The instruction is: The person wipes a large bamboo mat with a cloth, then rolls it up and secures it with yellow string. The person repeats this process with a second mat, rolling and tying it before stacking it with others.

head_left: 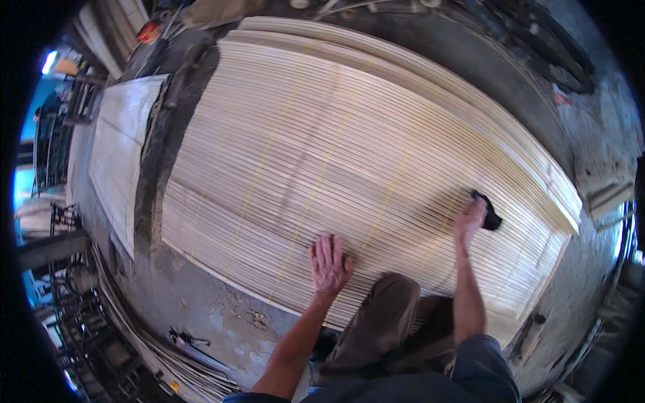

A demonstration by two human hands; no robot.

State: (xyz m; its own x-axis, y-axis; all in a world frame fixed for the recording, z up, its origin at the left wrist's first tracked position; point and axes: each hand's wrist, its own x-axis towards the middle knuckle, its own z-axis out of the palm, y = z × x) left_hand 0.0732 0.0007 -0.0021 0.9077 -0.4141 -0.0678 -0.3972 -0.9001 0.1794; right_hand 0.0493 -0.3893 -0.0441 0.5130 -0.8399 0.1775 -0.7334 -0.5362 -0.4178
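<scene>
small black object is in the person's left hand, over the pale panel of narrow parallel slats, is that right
Not the left hand: the head view shows the small black object in the right hand, over the pale panel of narrow parallel slats, as you say.

Slatted panel point(269, 154), mid-frame, was pale straw to cream, striped by narrow dark lines slanting from upper left to lower right. Thin yellow lines cut across those stripes; a smudgy grey-brown band ran roughly along with the yellow. Toward the right of the frame the slats paled to near white. Black item point(494, 216), right of centre — one solid tone. Trousers point(379, 316), lower centre, were brown; sleeve point(484, 366), lower right, dark blue-grey. Floor point(225, 312), lower left, showed grey with tan blotches. Sheet point(121, 141), left — off-white. Small object point(149, 31), upper left, was orange-red.
</scene>
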